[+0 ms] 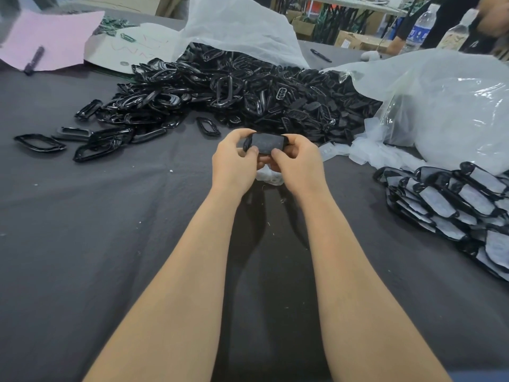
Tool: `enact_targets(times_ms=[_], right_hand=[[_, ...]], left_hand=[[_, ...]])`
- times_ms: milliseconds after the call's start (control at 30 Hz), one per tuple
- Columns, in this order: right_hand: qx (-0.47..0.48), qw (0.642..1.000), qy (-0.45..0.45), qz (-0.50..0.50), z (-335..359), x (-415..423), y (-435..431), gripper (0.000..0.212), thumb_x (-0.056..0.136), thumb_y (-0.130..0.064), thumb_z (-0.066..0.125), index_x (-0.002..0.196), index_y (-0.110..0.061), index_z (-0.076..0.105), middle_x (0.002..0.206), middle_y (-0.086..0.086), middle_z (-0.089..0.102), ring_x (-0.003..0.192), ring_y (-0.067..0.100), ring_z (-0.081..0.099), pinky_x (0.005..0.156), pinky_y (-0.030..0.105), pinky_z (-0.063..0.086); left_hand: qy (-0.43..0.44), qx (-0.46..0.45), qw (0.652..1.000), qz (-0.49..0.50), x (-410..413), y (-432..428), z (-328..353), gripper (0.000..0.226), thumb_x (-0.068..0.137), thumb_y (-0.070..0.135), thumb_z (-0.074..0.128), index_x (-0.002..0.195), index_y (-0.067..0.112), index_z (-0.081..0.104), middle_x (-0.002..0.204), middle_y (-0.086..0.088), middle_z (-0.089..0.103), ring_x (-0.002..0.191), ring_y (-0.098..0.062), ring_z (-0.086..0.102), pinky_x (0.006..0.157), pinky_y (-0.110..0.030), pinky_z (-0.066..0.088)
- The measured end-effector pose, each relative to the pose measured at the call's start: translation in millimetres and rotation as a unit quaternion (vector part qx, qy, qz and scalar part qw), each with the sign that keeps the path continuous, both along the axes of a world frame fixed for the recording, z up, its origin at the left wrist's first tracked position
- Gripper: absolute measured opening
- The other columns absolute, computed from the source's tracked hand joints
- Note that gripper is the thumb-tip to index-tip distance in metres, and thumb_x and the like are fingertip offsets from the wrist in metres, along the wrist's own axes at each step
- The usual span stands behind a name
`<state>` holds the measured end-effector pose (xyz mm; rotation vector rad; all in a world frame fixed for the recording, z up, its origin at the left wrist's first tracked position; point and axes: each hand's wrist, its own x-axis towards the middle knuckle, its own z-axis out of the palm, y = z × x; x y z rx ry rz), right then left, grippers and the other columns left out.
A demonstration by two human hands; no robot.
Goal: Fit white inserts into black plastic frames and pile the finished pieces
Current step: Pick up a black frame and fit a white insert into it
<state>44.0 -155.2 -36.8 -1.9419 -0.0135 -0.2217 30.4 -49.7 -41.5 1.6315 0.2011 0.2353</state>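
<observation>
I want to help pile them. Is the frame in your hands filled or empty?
Filled: the frame has a grey insert across its opening. Fully clicked in? Cannot tell.

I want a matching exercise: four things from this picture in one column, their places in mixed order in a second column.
Things:
1. pink paper
2. pile of finished pieces
3. heap of empty frames
4. frame being assembled

Places:
a. near right edge
b. held between left hand and right hand
c. far left
d. centre, far side

Pairs: 1-c, 2-a, 3-d, 4-b
</observation>
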Motion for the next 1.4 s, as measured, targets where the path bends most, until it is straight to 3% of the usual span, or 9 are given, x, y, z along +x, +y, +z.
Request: enact_targets(times_ms=[233,400,600,867,967,1100,1267,1400], right_hand=[[0.015,1.000,0.006,-0.009,-2.1,1.3,-0.7,0.017,0.087,-0.004,0.057,0.096,-0.018,0.058,0.092,0.010,0.071,0.090,0.028,0.068,0.088,0.049,0.053],[0.026,1.000,0.005,-0.008,-3.0,0.8,-1.7,0.018,0.086,-0.004,0.058,0.091,-0.021,0.060,0.089,0.009,0.072,0.086,0.027,0.070,0.088,0.049,0.054],[0.002,1.000,0.002,0.006,-2.8,-1.1,0.1,0.022,0.088,-0.006,0.059,0.109,-0.011,0.061,0.093,0.008,0.071,0.092,0.024,0.067,0.091,0.047,0.052],[-0.001,1.000,0.010,0.008,1.5,-1.9,-0.3,0.028,0.090,-0.001,0.048,0.113,-0.007,0.064,0.095,0.010,0.072,0.090,0.027,0.069,0.090,0.047,0.053],[-0.003,1.000,0.010,0.003,2.7,-2.2,0.5,0.026,0.092,-0.006,0.048,0.111,-0.008,0.066,0.094,0.009,0.071,0.090,0.025,0.068,0.088,0.047,0.054],[-0.020,0.999,-0.005,-0.025,5.6,-2.9,-1.8,0.021,0.094,-0.012,0.051,0.109,-0.009,0.066,0.096,0.008,0.071,0.094,0.026,0.066,0.091,0.046,0.051],[-0.005,0.998,-0.014,-0.066,12.7,-5.5,-15.0,0.021,0.092,-0.010,0.056,0.112,-0.007,0.063,0.093,0.008,0.067,0.094,0.029,0.066,0.091,0.047,0.052],[0.010,0.991,-0.028,-0.131,18.7,-18.6,-53.9,0.015,0.090,-0.010,0.058,0.104,-0.016,0.059,0.090,0.013,0.069,0.091,0.032,0.066,0.091,0.049,0.051]], left_hand=[[0.001,-0.004,1.000,-0.004,-2.2,-2.1,1.1,0.026,0.095,0.006,0.052,0.109,0.028,0.056,0.100,-0.009,0.071,0.090,-0.020,0.071,0.088,-0.040,0.057],[-0.006,0.016,1.000,-0.013,-4.0,-1.8,1.8,0.029,0.090,0.007,0.061,0.111,0.027,0.056,0.091,-0.006,0.072,0.089,-0.019,0.070,0.090,-0.041,0.055],[-0.001,-0.003,1.000,0.003,-3.0,-1.5,0.1,0.029,0.093,0.004,0.055,0.105,0.031,0.056,0.089,-0.005,0.073,0.085,-0.017,0.071,0.087,-0.039,0.057],[-0.004,-0.008,1.000,0.003,-2.3,-1.4,0.9,0.028,0.096,0.004,0.050,0.106,0.029,0.057,0.099,-0.010,0.072,0.091,-0.022,0.071,0.089,-0.041,0.056],[-0.008,-0.008,1.000,0.006,-3.2,-1.7,0.5,0.028,0.096,0.004,0.050,0.104,0.031,0.057,0.096,-0.007,0.072,0.087,-0.017,0.072,0.084,-0.035,0.058],[-0.025,-0.011,1.000,-0.003,-6.1,-2.1,4.2,0.033,0.096,0.002,0.049,0.096,0.034,0.055,0.081,0.004,0.071,0.068,-0.002,0.070,0.063,-0.015,0.054],[-0.062,0.055,0.997,-0.008,-9.7,-19.4,11.6,0.014,0.096,0.017,0.055,0.108,0.024,0.058,0.091,-0.004,0.072,0.075,-0.009,0.071,0.081,-0.033,0.058],[-0.075,0.093,0.992,-0.052,-6.9,-58.5,22.8,0.023,0.097,0.012,0.052,0.119,0.016,0.057,0.102,-0.009,0.070,0.076,-0.011,0.070,0.076,-0.033,0.059]])
